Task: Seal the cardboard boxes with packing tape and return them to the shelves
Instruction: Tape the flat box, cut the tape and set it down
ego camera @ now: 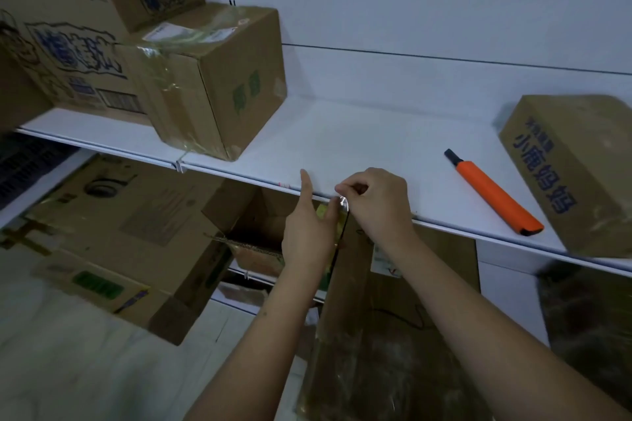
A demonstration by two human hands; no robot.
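Both hands meet at the front edge of the white shelf [359, 133], near its middle. The right hand [378, 205] has its fingers curled and pinches the shiny end of a strip of clear packing tape [343, 203] just at that edge. The left hand [309, 232] is beside it, touching the tape from the left; its index finger points straight up and the other fingers are loosely extended, so it grips nothing firmly.

Below the hands, under the shelf edge, stands a tall cardboard box [369, 335] with a wrinkled, glossy surface; the tape runs down toward it.

On the shelf, well to the right of the hands, lies an orange utility knife [494, 193], and further right a tilted carton with blue print [578, 167]. To the left of the hands, on the same shelf, sits a taped brown box [212, 79], with larger printed boxes [65, 44] behind it. Under the shelf at left, an open box [113, 236] lies on its side.
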